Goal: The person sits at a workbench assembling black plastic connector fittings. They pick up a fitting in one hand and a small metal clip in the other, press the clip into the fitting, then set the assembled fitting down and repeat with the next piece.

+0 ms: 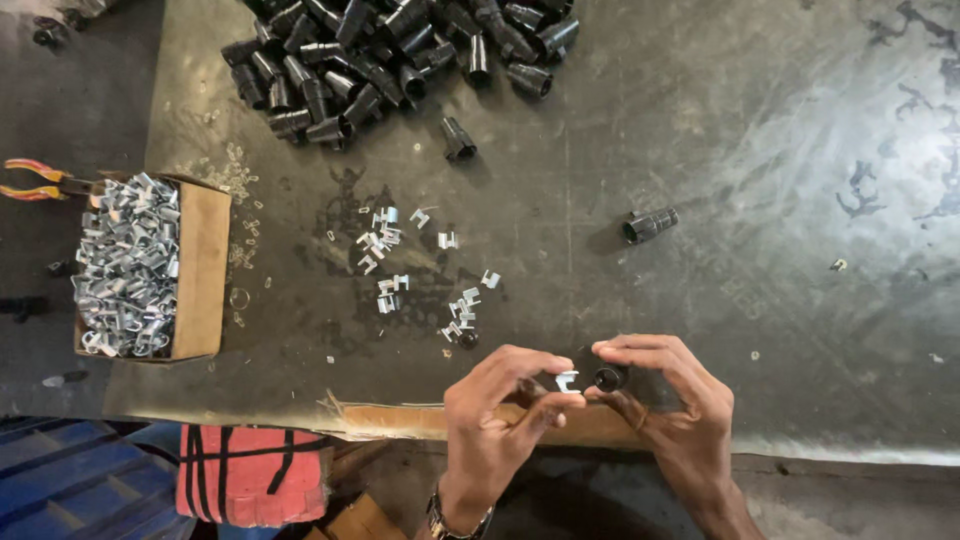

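At bench edge: left hand (495, 420) pinching metal clip (567, 381), right hand (665, 400) gripping black socket (603, 376); clip likely drops if pinch slackens

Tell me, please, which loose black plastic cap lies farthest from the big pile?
The black cap lying alone on its side at the right, well apart from the pile.

Dark bench (760, 150) w/ black caps (390, 60), clips (385, 240), box (205, 265).
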Action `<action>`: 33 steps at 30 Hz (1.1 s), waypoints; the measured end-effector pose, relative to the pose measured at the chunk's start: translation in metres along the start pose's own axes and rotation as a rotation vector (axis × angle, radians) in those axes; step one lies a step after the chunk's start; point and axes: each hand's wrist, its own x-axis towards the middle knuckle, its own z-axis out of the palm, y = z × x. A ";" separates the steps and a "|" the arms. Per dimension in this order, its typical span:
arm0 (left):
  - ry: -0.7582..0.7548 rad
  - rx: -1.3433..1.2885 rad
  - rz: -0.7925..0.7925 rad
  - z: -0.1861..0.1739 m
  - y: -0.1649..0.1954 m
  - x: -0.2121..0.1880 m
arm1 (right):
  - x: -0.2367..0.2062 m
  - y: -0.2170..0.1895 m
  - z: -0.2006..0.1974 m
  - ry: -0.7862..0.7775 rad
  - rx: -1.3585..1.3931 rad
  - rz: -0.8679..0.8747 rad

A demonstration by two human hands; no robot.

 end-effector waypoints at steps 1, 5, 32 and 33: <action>-0.008 0.001 0.025 0.001 0.000 -0.001 | -0.002 0.001 0.000 0.002 -0.010 0.001; -0.036 0.030 0.122 0.006 -0.001 -0.004 | -0.009 0.006 0.003 -0.001 0.008 0.008; 0.346 0.585 -0.037 -0.054 -0.001 0.011 | 0.043 0.053 -0.097 0.132 -0.595 0.035; 0.344 0.665 0.078 -0.054 -0.002 0.015 | 0.046 0.051 -0.098 0.144 -0.631 -0.007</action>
